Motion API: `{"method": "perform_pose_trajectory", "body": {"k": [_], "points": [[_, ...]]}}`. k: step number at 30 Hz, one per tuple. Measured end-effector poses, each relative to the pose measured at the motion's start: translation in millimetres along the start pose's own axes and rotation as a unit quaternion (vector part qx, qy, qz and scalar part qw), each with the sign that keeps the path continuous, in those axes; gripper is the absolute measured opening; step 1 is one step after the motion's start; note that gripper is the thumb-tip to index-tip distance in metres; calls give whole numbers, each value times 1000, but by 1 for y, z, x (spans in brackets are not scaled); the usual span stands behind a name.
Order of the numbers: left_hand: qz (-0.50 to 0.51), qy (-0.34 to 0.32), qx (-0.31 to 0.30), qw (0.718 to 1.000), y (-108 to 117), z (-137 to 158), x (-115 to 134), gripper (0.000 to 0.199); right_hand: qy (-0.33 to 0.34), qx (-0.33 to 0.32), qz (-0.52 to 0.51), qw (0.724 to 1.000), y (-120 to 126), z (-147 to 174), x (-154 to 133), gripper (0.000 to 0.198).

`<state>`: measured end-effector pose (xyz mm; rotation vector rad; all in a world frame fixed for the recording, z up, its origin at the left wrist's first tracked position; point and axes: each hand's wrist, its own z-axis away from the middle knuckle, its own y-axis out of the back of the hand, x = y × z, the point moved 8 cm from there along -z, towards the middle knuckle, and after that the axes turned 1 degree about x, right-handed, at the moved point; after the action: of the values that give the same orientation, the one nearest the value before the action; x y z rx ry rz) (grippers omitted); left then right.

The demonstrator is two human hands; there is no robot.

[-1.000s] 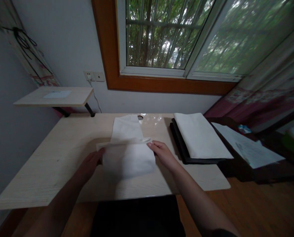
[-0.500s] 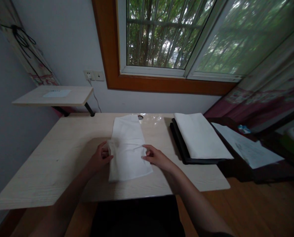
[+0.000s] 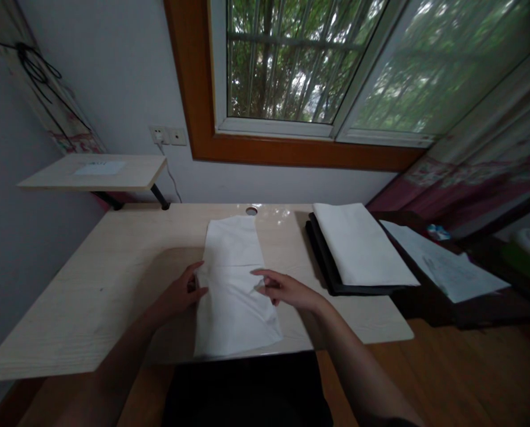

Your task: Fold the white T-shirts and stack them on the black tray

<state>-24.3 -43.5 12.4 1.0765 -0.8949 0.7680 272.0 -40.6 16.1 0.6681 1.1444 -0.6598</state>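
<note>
A white cloth lies lengthwise on the pale wooden desk, with a crease or fold line across its middle and small wrinkles near its right side. My left hand holds its left edge, the thumb and index finger bent around the border. On the opposite edge, my right hand grips the cloth, its index finger reaching onto the top and its thumb closer to me. The other fingers of both hands are curled and partly hidden. The near end of the cloth comes almost to the desk's front edge.
To the right, a white sheet-like item rests on a black stack. A raised shelf with a paper stands at back left. Beyond the desk's right side is a dark surface holding a printed sheet. A window is behind.
The cloth has shifted toward me, its near end now by the desk edge and its surface lying flatter. My right index finger is stretched further over it. Both hands are slightly lower.
</note>
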Motion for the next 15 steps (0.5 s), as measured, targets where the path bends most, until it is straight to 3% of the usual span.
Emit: {"method": "perform_pose_trajectory", "body": {"k": [2, 5, 9, 12, 15], "points": [[-26, -11, 38, 999, 5, -9, 3, 81, 28, 69, 20, 997, 9, -9, -5, 56], [-31, -24, 73, 997, 9, -17, 12, 71, 45, 84, 31, 995, 11, -19, -12, 46], [89, -31, 84, 992, 14, -15, 25, 71, 58, 87, -15, 994, 15, -19, -19, 38], [176, -39, 103, 978, 19, -13, 31, 70, 92, 156, -71, 981, 31, -10, -29, 31], [203, -47, 144, 968, 26, -16, 33, 71, 125, 234, -97, 959, 46, -4, -39, 30]]}}
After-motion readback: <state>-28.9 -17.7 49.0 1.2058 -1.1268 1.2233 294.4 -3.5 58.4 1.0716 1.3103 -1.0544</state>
